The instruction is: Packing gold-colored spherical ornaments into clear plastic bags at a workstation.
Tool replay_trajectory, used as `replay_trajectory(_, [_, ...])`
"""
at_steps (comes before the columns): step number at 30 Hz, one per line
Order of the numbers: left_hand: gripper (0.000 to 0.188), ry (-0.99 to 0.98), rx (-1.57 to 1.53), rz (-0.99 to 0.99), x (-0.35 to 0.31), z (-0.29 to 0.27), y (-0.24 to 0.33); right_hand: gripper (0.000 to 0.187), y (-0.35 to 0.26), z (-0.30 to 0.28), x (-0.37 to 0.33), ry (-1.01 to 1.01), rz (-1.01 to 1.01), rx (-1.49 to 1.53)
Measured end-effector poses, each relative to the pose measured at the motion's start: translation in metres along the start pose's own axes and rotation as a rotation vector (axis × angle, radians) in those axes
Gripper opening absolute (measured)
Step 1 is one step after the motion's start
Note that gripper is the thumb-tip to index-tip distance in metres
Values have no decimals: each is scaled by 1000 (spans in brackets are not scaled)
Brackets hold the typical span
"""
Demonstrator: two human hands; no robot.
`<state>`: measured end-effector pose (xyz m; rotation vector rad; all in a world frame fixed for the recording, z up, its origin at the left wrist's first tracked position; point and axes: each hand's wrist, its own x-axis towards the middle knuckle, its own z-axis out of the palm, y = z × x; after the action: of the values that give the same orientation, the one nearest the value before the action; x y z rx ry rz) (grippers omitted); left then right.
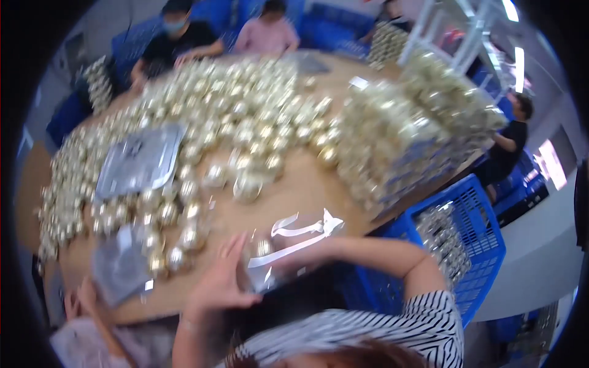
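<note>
A clear plastic package [270, 279] with glossy reflections lies at the table's near edge, and a gold bauble [264, 247] shows through it. My left hand [219, 279] is at the package's left side, thumb and fingers spread apart and somewhat blurred. From the right, my right forearm [374, 253] reaches to the package; my right hand [300, 260] is partly covered by the shiny plastic, so its fingers are hard to make out. Just beyond the package, loose gold baubles [248, 187] lie on the brown table [307, 190].
A large heap of baubles [227, 92] covers the far left, with a clear plastic tray [140, 161] on it. Packed baubles [417, 135] are stacked at right, above a blue crate [485, 245]. A neighbour's hands [83, 297] are near a clear tray [123, 267]. Co-workers sit across.
</note>
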<state>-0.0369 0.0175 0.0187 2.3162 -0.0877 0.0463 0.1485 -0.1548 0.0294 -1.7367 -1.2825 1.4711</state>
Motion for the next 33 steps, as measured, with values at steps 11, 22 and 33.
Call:
replay_trajectory(11, [69,300,-37,39,27,15,-17,45,-7,19,41,437,-106,44])
replay_trajectory(22, [71,292,87,-63,18,17,0,56,28,-121,10,1005,-3,-519])
replay_trajectory(33, [65,375,-9,-80,16,20,-4,68,73,-43,-27,1213,-129,-460])
